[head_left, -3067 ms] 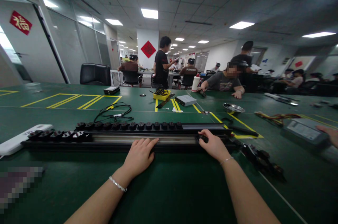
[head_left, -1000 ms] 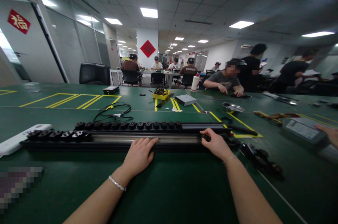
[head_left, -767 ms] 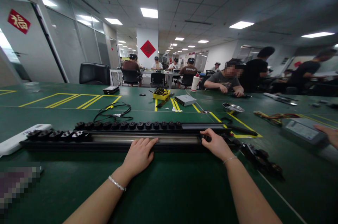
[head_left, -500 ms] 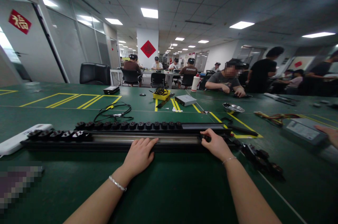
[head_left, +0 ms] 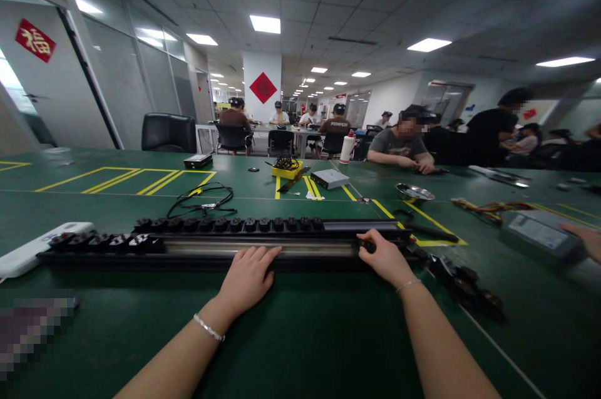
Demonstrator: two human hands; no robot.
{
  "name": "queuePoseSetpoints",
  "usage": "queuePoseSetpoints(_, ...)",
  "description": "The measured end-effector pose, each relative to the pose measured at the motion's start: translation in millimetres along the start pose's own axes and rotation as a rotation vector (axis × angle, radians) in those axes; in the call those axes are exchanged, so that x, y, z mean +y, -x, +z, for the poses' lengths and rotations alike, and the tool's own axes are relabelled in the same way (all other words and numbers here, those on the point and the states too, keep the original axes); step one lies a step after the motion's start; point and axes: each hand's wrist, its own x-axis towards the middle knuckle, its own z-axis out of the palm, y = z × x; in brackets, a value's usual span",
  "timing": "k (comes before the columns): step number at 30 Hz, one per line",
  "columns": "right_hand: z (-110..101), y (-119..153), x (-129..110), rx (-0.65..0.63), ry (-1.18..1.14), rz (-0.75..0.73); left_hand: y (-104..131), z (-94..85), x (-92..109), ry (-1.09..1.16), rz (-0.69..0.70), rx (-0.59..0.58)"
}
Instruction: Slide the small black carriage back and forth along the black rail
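A long black rail (head_left: 300, 264) with a shiny metal channel lies across the table in front of me. Several black plug-socket modules (head_left: 99, 241) sit in its left end. My left hand (head_left: 248, 270) lies on the rail's near edge around the middle, fingers stretched out, holding nothing. At the right end, my right hand (head_left: 382, 256) pinches a small black socket module (head_left: 369, 245), partly hidden by the fingers. Directly behind lies a second black rail (head_left: 361, 224), lined with similar modules over most of its length.
Several loose black modules (head_left: 467, 283) lie right of the rails. A white power strip (head_left: 47, 247) is at the left. Beyond are a coiled black cable (head_left: 201, 200), a metal bowl (head_left: 414, 192) and a grey box (head_left: 330, 178). Another person's hand (head_left: 585, 239) touches a power supply (head_left: 539, 231).
Both my hands look nearly still, the right still pinching the module at the rail's end. In the background, a standing person in black has shifted right and bent lower.
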Motion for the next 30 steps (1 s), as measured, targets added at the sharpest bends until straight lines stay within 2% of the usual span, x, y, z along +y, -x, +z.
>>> queuePoseSetpoints(30, -2.3, 0.4, 5.9, 0.013, -0.022, 0.013, 0.2, -1.6, 0.7, 0.001, -0.005, -0.005)
